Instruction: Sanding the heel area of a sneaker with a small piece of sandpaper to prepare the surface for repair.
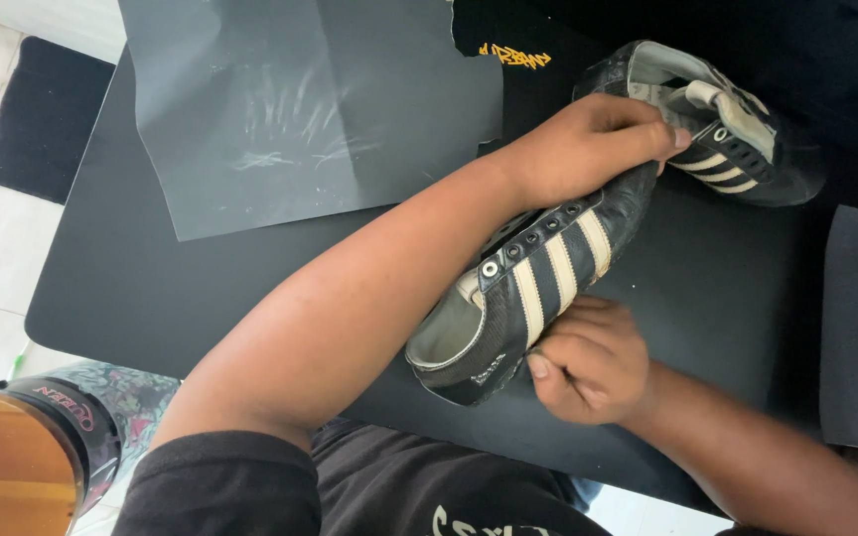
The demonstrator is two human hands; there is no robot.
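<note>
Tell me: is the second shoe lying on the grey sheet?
No, the second shoe rests on the black table, apart from the grey sheet.

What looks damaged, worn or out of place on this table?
The grey sheet at the back of the black table has whitish scratch marks in its middle. Both black striped shoes, the held one and the second one, have no laces. Nothing is spilled.

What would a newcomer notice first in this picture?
At the centre, a black shoe with white stripes is held over the black table: the left hand grips its toe, the right hand its sole. A second shoe lies at upper right, a grey sheet at upper left.
</note>
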